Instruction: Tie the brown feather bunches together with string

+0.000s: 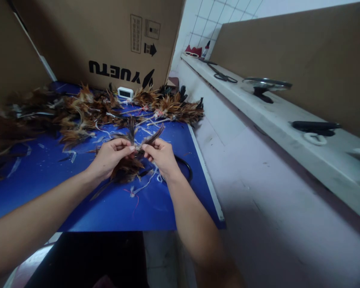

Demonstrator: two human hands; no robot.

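Observation:
Both hands meet over the blue table, pinching dark brown feathers. My left hand (112, 155) grips the base of an upright dark feather (132, 129) between thumb and fingers. Close beside it, my right hand (161, 155) pinches another feather (153, 136) that slants up to the right. Fluffy quill ends show between the fingertips; whether they touch is hard to tell. Below the hands lies a small pile of brown feathers (126, 172). White string (148, 183) and a bit of red thread trail from near the pile. Part of a black ring-shaped object (186, 166) shows behind my right wrist.
Bundles of brown feathers (86, 108) cover the back and left of the blue table (86, 212). A small white digital display (125, 93) stands among them. Large cardboard boxes (107, 36) rise behind. On the right-hand ledge (276, 112) lie scissors (223, 77) and a round mirror-like item (266, 84).

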